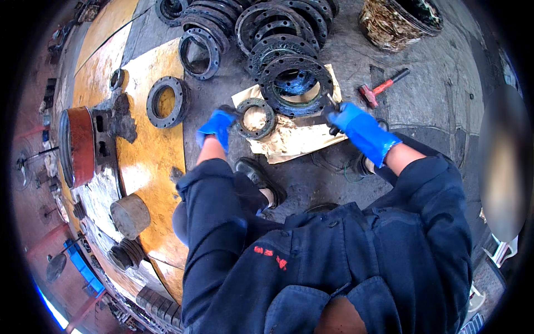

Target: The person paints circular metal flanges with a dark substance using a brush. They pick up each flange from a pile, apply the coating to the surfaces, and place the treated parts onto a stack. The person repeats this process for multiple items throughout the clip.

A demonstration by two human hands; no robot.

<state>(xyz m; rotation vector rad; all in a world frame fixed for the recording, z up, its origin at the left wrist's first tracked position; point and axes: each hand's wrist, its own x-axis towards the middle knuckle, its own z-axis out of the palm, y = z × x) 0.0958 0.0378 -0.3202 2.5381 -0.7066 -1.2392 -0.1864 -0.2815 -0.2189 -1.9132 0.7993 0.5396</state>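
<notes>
My left hand (218, 127), in a blue glove with darkened fingertips, is closed at the left rim of a small bolt-holed flange ring (269, 128). That ring is tipped on a tan cardboard sheet (289, 146). My right hand (356, 125), also blue-gloved, is closed around a dark hand tool (328, 116) with a slim metal tip; its kind is partly hidden. The tool is by the lower right edge of a larger greasy flange ring (303, 109), which leans on a row of similar rings.
A red-headed hammer (369, 97) lies right of the cardboard. A grimy bucket (384, 25) stands at the far right. Another flange ring (179, 117) lies on the yellow plate (158, 153) at left, near an orange drum-shaped part (81, 147). My shoe (260, 181) is near the cardboard.
</notes>
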